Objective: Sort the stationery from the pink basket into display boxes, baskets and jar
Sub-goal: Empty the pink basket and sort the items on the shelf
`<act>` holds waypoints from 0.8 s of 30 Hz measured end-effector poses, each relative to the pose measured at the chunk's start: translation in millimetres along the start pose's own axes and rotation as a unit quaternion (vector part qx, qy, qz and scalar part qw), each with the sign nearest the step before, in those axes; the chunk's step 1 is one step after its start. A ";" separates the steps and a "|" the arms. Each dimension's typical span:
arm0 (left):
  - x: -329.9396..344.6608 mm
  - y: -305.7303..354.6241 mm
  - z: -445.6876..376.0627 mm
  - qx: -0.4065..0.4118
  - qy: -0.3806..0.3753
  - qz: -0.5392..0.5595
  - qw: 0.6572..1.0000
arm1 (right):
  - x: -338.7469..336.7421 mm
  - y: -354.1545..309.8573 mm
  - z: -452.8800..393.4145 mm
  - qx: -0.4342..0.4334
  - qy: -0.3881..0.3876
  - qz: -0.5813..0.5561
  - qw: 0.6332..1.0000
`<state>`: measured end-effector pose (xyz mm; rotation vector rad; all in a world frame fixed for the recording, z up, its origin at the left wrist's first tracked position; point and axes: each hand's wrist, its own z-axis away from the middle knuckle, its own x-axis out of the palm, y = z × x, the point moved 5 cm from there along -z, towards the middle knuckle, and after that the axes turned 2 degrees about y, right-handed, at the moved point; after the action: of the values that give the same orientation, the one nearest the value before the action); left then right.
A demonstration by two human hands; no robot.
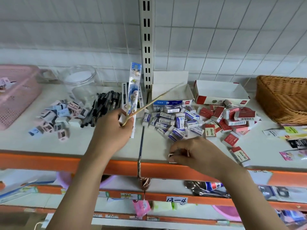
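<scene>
Head view: left hand (114, 128) grips pen pack (132, 97); right hand (187, 153) pinches eraser (172, 156) at shelf edge (116, 165).

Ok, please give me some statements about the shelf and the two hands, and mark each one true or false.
1. The left hand holds a tall blue-and-white blister pack. True.
2. The glass jar is full of pens. False: the black pens lie in a pile on the shelf beside it.
3. The red-and-white erasers lie to the right of the blue-and-white erasers. True.
4. The wicker basket stands at the left end of the shelf. False: it is at the right end; the pink basket is at the left.
5. The right hand is near the front edge of the shelf. True.
</scene>
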<state>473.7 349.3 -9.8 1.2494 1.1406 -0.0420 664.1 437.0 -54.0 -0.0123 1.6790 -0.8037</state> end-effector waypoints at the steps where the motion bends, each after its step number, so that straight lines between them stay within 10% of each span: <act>1: -5.8 -5.1 -0.6 -0.006 0.007 0.003 1.000 | 0.1 -3.5 -3.6 0.001 0.009 -0.008 1.000; 12: -105.1 -101.4 -30.3 -0.013 0.097 0.011 0.995 | 45.2 -106.8 -118.2 -0.031 0.055 -0.049 0.997; 24: -149.7 -168.7 -95.7 0.086 0.025 -0.029 0.996 | 111.2 -186.5 -244.5 0.029 0.084 -0.022 0.996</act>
<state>240.0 275.9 -15.5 1.3754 1.2372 -0.1546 344.4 369.4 -43.6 0.0602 1.8181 -0.9085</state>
